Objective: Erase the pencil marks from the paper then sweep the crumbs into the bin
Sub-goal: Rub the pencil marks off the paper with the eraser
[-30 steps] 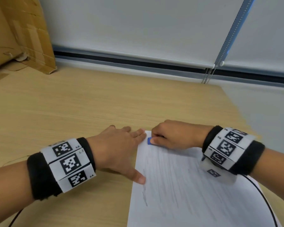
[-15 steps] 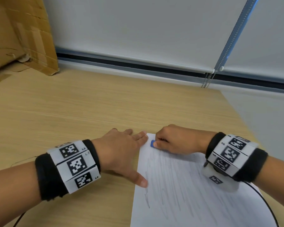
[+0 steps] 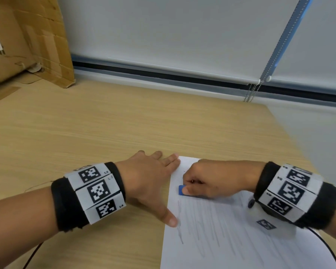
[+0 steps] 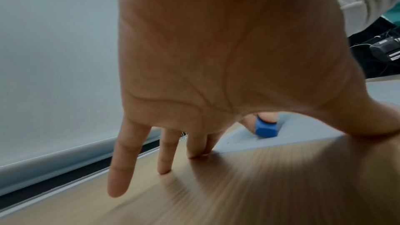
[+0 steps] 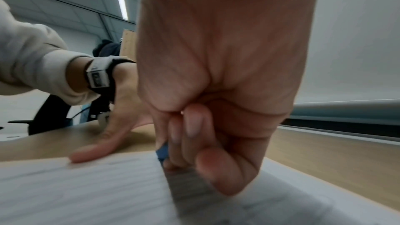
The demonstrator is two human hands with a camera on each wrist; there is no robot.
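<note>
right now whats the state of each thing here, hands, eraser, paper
left hand: flat, fingers spread, pinning the paper's left edge
right hand: curled, pinching the eraser
eraser: blue, pressed onto the paper
paper: flat on the desk, pencil strokes not yet erased over most of it

Wooden table (image 3: 105, 133) bearing white paper (image 3: 241, 245), cardboard box (image 3: 27, 41) at far-left corner.

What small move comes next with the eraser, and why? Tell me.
Probably rub the blue eraser toward the person along the paper: the right hand pinches it at the far end, grey pencil strokes remain nearer, and the left hand braces the edge.
</note>
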